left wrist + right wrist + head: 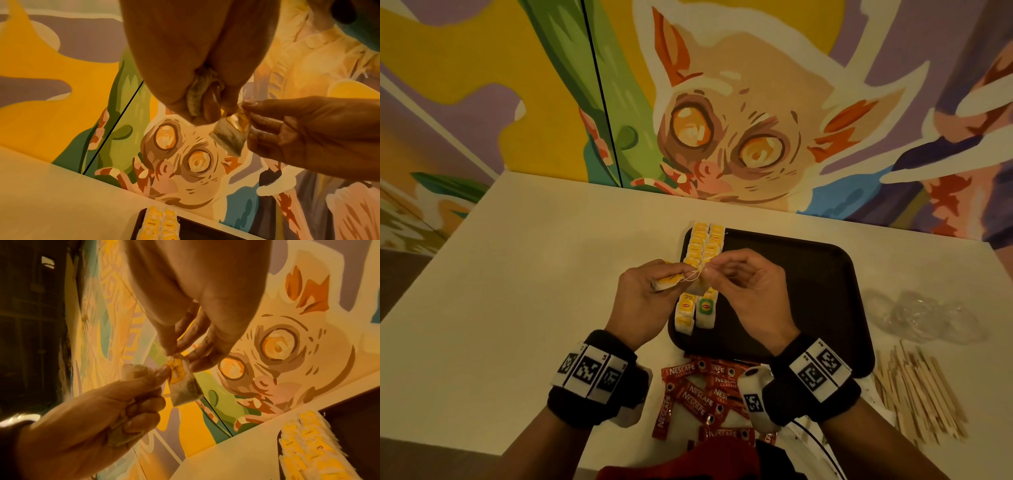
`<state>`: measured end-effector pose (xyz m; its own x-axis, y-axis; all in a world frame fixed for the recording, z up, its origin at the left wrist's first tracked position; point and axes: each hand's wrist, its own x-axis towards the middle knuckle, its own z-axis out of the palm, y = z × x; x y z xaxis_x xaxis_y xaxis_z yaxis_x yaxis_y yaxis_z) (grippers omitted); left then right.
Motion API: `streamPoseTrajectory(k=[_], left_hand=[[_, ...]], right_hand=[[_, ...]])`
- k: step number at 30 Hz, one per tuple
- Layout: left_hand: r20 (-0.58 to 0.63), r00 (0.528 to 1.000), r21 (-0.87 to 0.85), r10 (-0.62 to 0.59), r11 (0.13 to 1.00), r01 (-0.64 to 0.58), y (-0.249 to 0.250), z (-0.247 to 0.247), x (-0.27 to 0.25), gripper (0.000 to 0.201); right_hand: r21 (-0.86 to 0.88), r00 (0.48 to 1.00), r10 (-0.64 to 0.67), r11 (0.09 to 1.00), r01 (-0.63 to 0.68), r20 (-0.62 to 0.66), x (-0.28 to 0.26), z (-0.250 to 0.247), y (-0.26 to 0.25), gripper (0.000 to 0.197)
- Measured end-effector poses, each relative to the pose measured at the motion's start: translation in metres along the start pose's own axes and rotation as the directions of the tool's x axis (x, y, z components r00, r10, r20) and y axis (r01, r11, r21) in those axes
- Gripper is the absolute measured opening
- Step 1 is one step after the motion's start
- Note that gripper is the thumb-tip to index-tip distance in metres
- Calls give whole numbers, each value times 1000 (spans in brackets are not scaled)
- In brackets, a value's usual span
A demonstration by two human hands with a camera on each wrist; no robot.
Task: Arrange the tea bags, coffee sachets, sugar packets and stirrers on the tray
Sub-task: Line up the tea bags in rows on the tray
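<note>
So far you are getting only the tea bags done: two neat columns of yellow-tagged paper tea bags (700, 274) are lying along the left edge of the dark rectangular plastic tray (808, 274), and the rest of that tray is bare. Your left hand (645, 294) is gripping a small bunch of loose tea bags (666, 281) just above the columns, while your right hand (750, 284) is pinching a single tea bag (230, 138) by its top, apparently teasing its string free of the bunch; the hands are nearly touching. Judging by what is waiting, most of the job is left: the red Nescafe coffee sachets (688, 394) are lying scattered off the tray, near your wrists, and the pale wooden stirrers (914, 390) are piled to its right. Sugar packets are not showing anywhere. Everything is sitting on a cream-white table (534, 274) against a bright painted mural of a wide-eyed animal (732, 137), with crumpled clear plastic wrap (924, 315) beside the tray.
</note>
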<state>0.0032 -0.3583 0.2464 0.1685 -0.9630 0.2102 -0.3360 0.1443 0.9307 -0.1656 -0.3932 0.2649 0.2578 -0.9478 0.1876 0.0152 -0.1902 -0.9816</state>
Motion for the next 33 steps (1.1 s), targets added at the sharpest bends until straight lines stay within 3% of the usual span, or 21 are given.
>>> streamPoseTrajectory(k=[9,14,17,21,25,29,33], left_hand=[[11,999,-27,52,998,-52,0,1,2,20],[106,991,-24,84,996,-82,1,0,0,15],[106,992,-129,75,990,-61,8,2,-1,22],[85,994,-201,66,978,-48,13,3,0,17],[74,997,-243,15,970,4,11,3,0,16],[26,998,-253,-51,966,56,7,6,0,29],[-36,993,-245,-116,964,104,2,9,-1,20]], right_hand=[[29,999,30,999,-31,10,4,-2,0,23],[67,998,59,996,-58,-11,9,-3,-3,22],[144,986,164,976,-165,20,13,-5,-5,22],[238,930,346,900,-366,124,14,-5,0,22],[199,908,391,888,-415,150,11,-5,6,29],[179,926,354,910,-374,134,5,-3,13,25],[129,918,361,915,-382,162,1,-3,19,22]])
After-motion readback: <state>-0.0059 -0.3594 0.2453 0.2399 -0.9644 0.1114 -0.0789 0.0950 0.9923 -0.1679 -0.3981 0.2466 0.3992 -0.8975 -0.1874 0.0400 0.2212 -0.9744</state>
